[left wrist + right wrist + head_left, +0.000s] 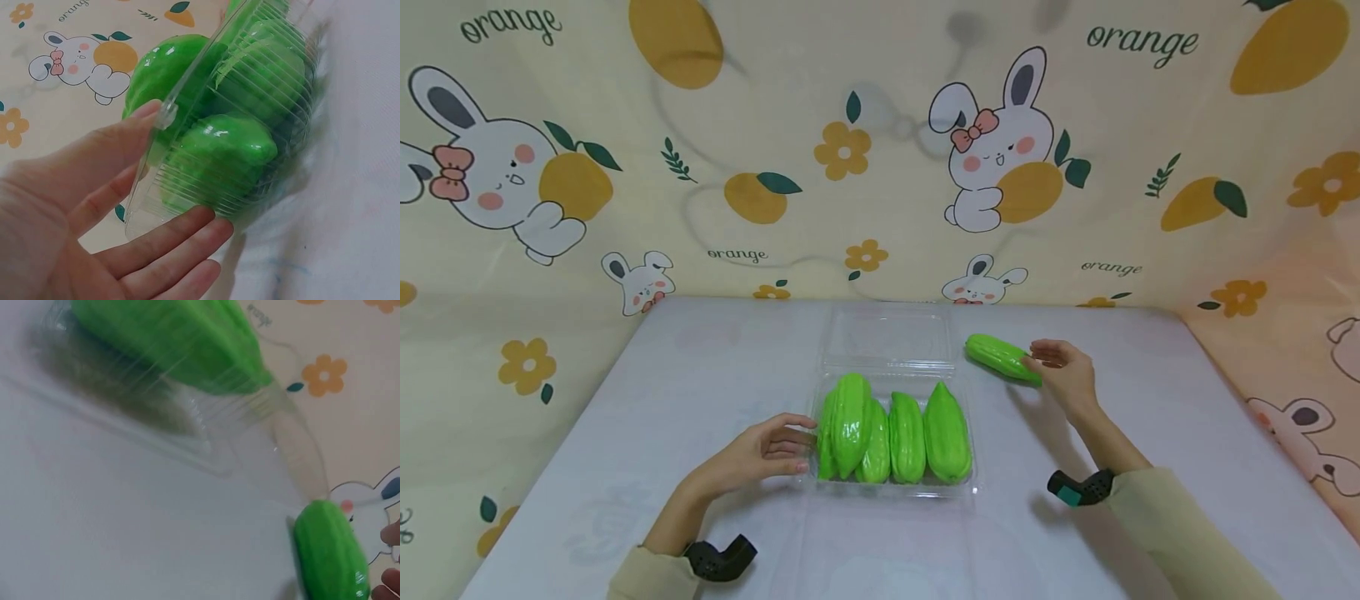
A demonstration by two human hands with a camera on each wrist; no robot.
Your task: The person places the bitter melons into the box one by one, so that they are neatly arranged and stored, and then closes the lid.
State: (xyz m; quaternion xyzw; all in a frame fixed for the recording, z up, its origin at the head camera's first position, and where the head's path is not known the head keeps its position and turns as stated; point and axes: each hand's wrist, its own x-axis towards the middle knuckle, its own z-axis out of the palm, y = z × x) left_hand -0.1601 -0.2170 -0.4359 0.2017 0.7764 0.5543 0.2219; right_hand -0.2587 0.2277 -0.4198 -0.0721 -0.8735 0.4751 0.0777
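Note:
A clear plastic clamshell box [898, 492] lies with its lid folded back, holding several glossy green ribbed fruits [947, 433]. One of these fruits [852, 421] lies on top of others at the box's left side. My left hand [760, 454] is at the box's left wall; in the left wrist view its thumb is by the rim and its fingers extend along the outside. Another green fruit [996, 354] lies on the table right of the lid. My right hand [1063, 375] is at its right end, fingers loosely bent; in the right wrist view the fingertips [390, 534] appear beside the fruit [331, 553].
The clear lid [889, 335] lies flat behind the box. A white-covered table [700, 358] extends around it. A patterned cloth backdrop [895, 208] rises behind and at the sides. Black wrist cameras [722, 558] are strapped to both wrists.

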